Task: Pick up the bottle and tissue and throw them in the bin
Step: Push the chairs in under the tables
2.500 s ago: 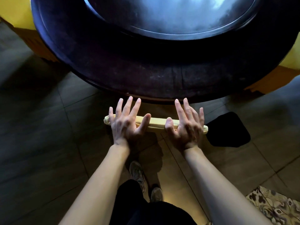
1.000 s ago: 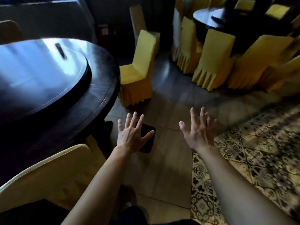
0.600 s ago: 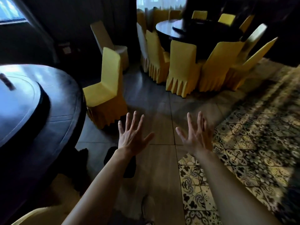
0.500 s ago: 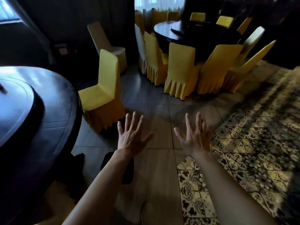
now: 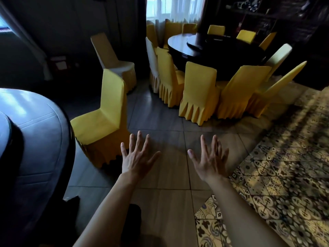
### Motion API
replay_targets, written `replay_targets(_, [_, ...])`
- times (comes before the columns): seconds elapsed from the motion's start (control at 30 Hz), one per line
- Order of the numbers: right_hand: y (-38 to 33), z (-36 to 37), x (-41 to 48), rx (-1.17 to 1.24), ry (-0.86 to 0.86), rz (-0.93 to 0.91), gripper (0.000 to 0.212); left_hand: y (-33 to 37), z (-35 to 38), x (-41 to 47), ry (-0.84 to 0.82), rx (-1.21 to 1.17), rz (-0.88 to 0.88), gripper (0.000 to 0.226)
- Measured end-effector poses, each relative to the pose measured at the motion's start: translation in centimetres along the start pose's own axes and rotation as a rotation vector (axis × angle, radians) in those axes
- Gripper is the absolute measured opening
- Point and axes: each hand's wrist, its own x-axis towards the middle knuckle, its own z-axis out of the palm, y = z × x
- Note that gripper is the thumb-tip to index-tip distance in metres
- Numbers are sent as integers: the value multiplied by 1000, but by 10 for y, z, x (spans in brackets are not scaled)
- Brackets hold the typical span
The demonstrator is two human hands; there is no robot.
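My left hand (image 5: 136, 157) and my right hand (image 5: 210, 160) are held out in front of me above the tiled floor, palms down, fingers spread, with nothing in either. No bottle, tissue or bin shows in the head view. A small black object (image 5: 132, 220) lies on the floor under my left forearm, partly hidden; I cannot tell what it is.
A dark round table (image 5: 35, 139) fills the left edge, with a yellow-covered chair (image 5: 106, 118) beside it. Farther ahead a second round table (image 5: 213, 49) is ringed by several yellow chairs. A patterned carpet (image 5: 276, 175) covers the floor at the right.
My view has swung from the near table's edge and a chair back to the open room. Both hands left the chair back and stay open; the far table and chairs came closer.
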Motion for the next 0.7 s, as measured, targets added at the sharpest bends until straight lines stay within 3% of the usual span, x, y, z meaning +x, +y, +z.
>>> replay_targets(0.23, [-3, 16, 120, -4, 41, -58, 88, 9, 9, 108, -39, 38, -34, 97])
replay_targets(0.53, [-3, 15, 309, 75, 24, -124, 96, 45, 13, 266, -72, 26, -133, 91])
replay_targets(0.7, [-2, 11, 401, 71, 1, -124, 88, 54, 17, 339, -48, -10, -192, 91])
